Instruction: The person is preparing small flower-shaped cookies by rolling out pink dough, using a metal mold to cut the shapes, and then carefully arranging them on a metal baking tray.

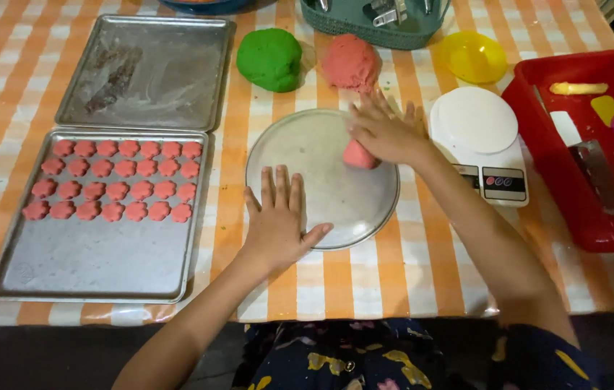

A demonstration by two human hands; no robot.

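Pink dough, a small lump [359,155], sits on the round metal plate [321,148] toward its right side, pressed under the right hand [385,132], whose fingers are spread and lie flat over the top of it rather than curled round it. The left hand [280,222] rests well to the left of the lump, palm down and fully open on the plate's near left rim, fingers splayed, holding nothing. Going from the left of the table: a rectangular baking tray [97,263] carries four rows of small pink flower-shaped pieces [115,189] in its far half, its near half bare. Beyond it lies a second tray [144,72], smeared and without pieces. To the right of that tray sits a green dough ball [269,59], and just beside it a larger pink dough mound [350,63], which lies just past the right hand's fingertips. Behind these stands a teal basket [350,22] with metal tools. Further right are a yellow bowl [473,56], a white kitchen scale [482,141] close by the right forearm, and a red bin [581,209] holding a scraper and coloured utensils. Everything rests on an orange-and-white checked tablecloth [408,274].
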